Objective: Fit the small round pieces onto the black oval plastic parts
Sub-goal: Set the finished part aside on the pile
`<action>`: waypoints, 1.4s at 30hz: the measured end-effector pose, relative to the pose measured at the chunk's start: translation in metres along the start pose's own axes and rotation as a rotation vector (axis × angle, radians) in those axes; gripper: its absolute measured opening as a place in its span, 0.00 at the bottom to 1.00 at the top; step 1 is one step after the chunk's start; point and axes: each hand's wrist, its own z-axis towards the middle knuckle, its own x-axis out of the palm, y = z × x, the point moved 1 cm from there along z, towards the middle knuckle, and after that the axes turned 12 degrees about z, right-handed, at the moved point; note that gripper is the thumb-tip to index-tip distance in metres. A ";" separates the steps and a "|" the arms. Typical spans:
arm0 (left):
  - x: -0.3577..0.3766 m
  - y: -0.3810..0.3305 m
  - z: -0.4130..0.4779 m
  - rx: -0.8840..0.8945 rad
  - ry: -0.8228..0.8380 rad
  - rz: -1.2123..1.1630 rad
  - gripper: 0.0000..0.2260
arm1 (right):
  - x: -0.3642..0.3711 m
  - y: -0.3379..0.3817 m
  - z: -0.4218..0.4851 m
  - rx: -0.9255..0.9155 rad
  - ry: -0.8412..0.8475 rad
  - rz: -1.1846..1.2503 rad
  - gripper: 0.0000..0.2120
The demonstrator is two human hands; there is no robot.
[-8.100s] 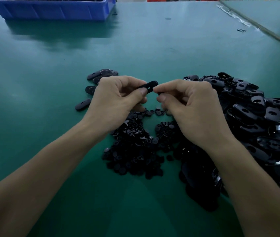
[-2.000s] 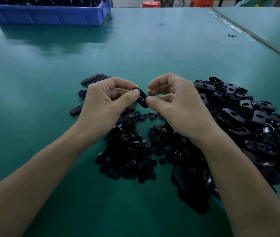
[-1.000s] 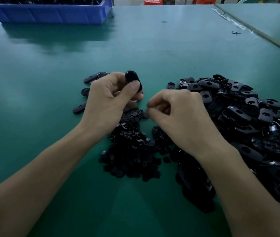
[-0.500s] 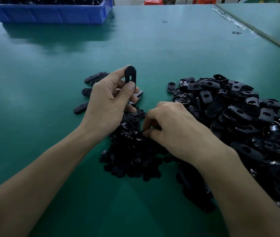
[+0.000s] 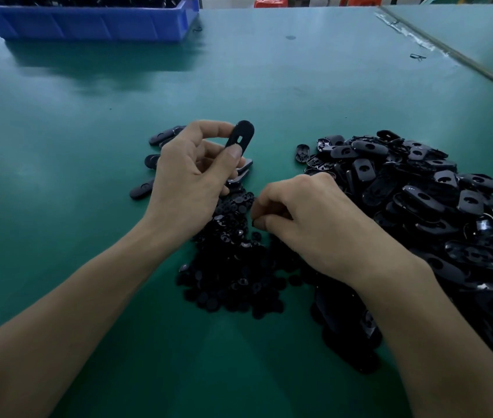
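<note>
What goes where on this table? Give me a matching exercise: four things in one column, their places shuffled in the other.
Things
1. raised oval part
2. blue bin
3. oval pile
4. round pieces

Places
A. far left of the table
B. right of the right hand
C. between the two hands
D. pinched in the left hand

Pairs: 1-D, 2-A, 3-B, 4-C

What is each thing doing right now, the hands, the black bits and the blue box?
Left hand, pinches an oval part, held upright.
Right hand, fingers curled, seems to pinch a round piece.
Round pieces, heaped loose.
Oval parts, piled loose at right.
Blue box, holds dark parts, far back.
</note>
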 end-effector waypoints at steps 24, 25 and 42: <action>0.000 0.005 0.002 0.000 0.008 0.104 0.03 | -0.007 0.003 -0.003 -0.189 -0.239 0.143 0.07; 0.000 0.005 0.002 -0.015 0.022 0.119 0.02 | -0.008 0.003 -0.003 -0.211 -0.261 0.149 0.07; 0.001 -0.014 -0.004 -0.041 0.185 -0.072 0.12 | -0.012 -0.001 0.001 -0.179 -0.470 0.434 0.08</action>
